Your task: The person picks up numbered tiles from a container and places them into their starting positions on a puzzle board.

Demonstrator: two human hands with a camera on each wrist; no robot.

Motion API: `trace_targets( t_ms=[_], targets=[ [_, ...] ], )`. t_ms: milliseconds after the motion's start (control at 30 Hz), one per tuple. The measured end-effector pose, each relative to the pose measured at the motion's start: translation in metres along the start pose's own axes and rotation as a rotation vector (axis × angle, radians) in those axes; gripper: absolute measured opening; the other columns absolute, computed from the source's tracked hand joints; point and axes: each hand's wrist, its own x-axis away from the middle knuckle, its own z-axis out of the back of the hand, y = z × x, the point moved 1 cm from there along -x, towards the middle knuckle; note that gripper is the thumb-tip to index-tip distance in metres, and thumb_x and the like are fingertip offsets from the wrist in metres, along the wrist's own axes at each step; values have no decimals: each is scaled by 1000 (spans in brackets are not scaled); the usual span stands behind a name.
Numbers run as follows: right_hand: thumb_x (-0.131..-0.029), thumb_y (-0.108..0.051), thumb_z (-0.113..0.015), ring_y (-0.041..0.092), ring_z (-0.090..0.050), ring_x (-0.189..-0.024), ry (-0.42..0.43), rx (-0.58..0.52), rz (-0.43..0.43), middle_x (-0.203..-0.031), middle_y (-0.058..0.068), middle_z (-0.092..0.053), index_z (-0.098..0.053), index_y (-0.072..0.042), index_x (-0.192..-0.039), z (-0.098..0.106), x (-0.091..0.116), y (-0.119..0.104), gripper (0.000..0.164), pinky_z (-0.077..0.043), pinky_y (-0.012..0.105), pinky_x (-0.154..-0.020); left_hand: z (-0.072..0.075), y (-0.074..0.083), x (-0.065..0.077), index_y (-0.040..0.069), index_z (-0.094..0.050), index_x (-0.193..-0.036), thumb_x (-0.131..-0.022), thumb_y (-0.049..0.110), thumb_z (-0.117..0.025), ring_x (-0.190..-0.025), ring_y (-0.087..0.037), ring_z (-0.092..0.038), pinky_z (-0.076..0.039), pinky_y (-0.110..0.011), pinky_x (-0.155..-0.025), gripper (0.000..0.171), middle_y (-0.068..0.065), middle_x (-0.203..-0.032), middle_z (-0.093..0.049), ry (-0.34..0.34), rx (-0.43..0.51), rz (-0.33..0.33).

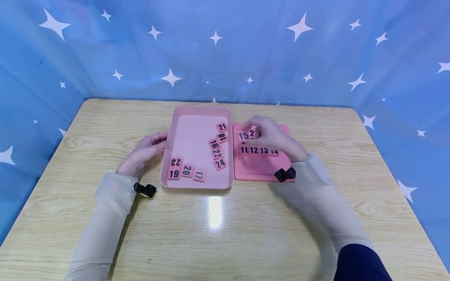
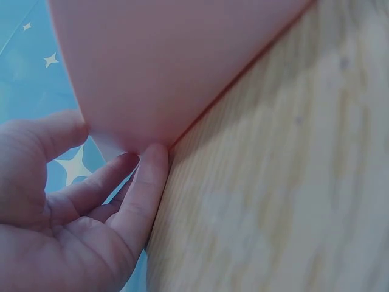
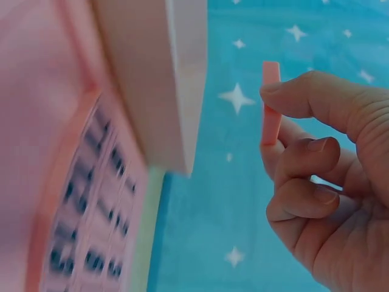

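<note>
My right hand [image 1: 268,136] pinches a pink number tile marked 15 [image 1: 243,136] between thumb and finger, raised over the pink number board [image 1: 258,169]. In the right wrist view the tile [image 3: 271,125] shows edge-on. Tiles 11 to 14 [image 1: 254,150] sit in a row on the board, and my hand hides much of the rows behind. My left hand [image 1: 145,150] touches the left wall of the light pink tray [image 1: 197,186]; in the left wrist view its fingertips [image 2: 152,161] rest against the tray's outer side.
Several loose number tiles lie in the tray: a group with 24 [image 1: 219,164] along its right side and another with 19 [image 1: 174,174] near the front left. Tray and board stand side by side on the wooden table [image 1: 175,234]. A blue star-patterned cloth [image 1: 197,50] hangs behind.
</note>
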Motion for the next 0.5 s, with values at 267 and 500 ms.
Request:
trace_targets(
  t_ms=[267,500],
  targets=[
    [-73,4,-72,9,-44,-51,13,27,-58,-100,16,-62,-65,3,-103,16,41,37,30,-40,20,-47,-1,1,0,-9,-33,-139,-97,10,-49,-92,-5,-54,-51,-17,-79,49,-23,-129,-43,14,-11,12],
    [-76,5,-71,7,-38,-48,21,-11,-213,-103,17,-60,-63,4,-107,21,68,64,32,-35,20,-43,-1,1,0,-9,-34,-139,-97,11,-50,-92,-5,-54,-51,-17,-80,50,-24,-129,-43,11,-21,10]
  ],
)
